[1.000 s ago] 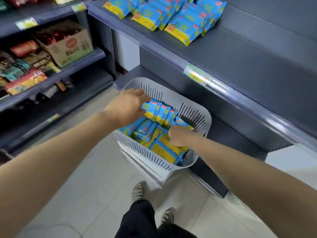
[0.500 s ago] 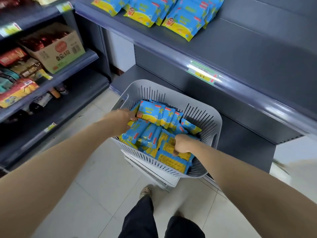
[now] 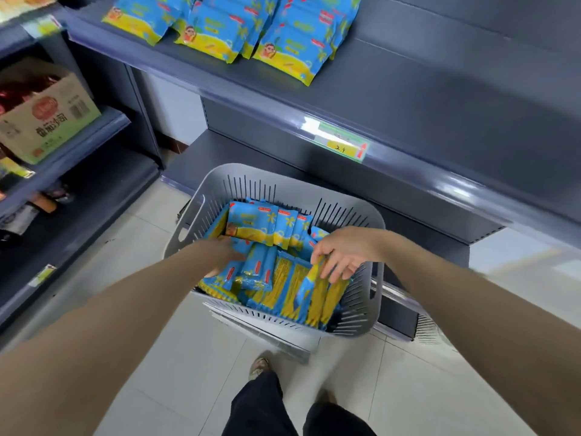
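Packets (image 3: pixel 257 272) of blue-and-yellow foil stand packed in a grey slatted plastic basket (image 3: pixel 374 221), directly under both hands. The right hand (image 3: pixel 341 254) has its fingers spread, their tips touching the tops of the packets just below it. The left hand (image 3: pixel 224 254), blurred, lies on the packets beneath it; its grip cannot be told.

— Spotted: a green-and-yellow price label (image 3: pixel 342 143) clipped to the front of a grey shelf (image 3: pixel 408 89).
— Up and left of the label, blue-and-yellow shelf packs (image 3: pixel 239 29) lying flat. Far left of it, an open cardboard box (image 3: pixel 47 121). Below it, pale floor tiles (image 3: pixel 188 357).
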`<state>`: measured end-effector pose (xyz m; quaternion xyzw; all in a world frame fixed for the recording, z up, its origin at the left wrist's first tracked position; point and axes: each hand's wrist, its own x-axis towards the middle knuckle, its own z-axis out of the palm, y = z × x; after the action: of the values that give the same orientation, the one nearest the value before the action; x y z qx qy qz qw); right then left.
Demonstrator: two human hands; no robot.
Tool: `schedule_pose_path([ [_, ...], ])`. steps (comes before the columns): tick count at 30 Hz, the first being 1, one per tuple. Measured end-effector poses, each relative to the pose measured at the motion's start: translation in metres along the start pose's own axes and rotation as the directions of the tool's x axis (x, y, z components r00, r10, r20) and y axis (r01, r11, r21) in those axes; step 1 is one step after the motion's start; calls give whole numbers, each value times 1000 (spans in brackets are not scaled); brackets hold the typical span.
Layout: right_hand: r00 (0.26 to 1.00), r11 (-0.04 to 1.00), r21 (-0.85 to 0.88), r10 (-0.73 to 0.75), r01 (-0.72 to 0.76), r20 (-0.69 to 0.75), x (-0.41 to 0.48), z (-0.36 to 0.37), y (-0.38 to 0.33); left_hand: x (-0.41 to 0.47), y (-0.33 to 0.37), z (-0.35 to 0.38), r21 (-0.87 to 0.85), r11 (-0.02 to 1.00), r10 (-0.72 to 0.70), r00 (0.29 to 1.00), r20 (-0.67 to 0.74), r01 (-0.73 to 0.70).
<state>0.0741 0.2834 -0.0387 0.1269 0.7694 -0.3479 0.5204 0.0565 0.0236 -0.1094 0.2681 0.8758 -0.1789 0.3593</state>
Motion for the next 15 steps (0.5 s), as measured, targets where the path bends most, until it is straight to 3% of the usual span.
schedule_pose_path([
  [3, 983, 959, -260, -143, 109, -118, -10, -7, 3, 8, -2, -5, 85, 996, 25, 999, 23, -27],
  [6, 961, 894, -433, -210, 114, -182, -19, -11, 1, 17, -3, -14, 203, 976, 75, 997, -8, -72],
  [10, 934, 876, -470, -248, 104, -256, -28, -15, -6, 29, -6, -18, 258, 960, 131, 989, -74, -108],
  [15, 935, 887, -446, -250, 117, -253, -33, -16, -18, 36, -1, -31, 397, 897, 231, 972, -41, -196],
])
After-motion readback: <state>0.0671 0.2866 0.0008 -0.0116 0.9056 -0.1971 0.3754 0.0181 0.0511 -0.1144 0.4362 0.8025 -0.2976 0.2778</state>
